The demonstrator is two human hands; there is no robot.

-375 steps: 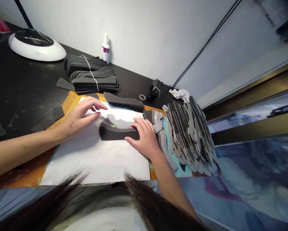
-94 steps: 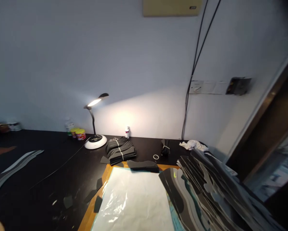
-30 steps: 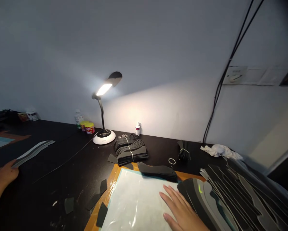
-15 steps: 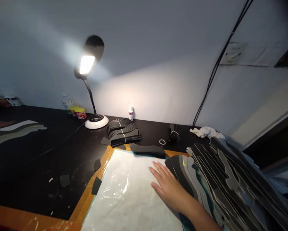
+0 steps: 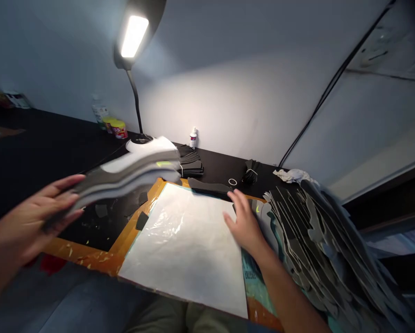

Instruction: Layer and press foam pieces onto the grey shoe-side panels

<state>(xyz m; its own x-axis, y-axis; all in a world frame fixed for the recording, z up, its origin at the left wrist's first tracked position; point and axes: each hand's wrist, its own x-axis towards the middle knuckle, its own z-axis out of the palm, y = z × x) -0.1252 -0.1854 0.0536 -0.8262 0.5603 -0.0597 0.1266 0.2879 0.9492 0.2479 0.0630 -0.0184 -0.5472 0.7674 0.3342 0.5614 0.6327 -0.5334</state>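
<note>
My left hand [image 5: 27, 222] grips one end of a stack of long grey and white shoe pieces [image 5: 131, 169], held in the air over the left edge of the work mat, blurred by motion. My right hand [image 5: 244, 222] lies flat with fingers spread on the right edge of the white sheet [image 5: 182, 245]. Its fingertips touch the left edge of a big fanned pile of grey and black shoe pieces [image 5: 318, 249].
A lit desk lamp [image 5: 134, 41] stands at the back of the black table [image 5: 47, 148]. Tied bundles of black pieces [image 5: 191, 164], a small white bottle [image 5: 193, 137], a rubber band [image 5: 232, 181], a crumpled cloth [image 5: 292, 175] and small jars [image 5: 115, 128] lie behind. Scraps [image 5: 101, 210] dot the table.
My left hand has come in from the far left carrying the stack of long pieces toward the mat. The view has dropped lower. My right hand stays by the fanned pile.
</note>
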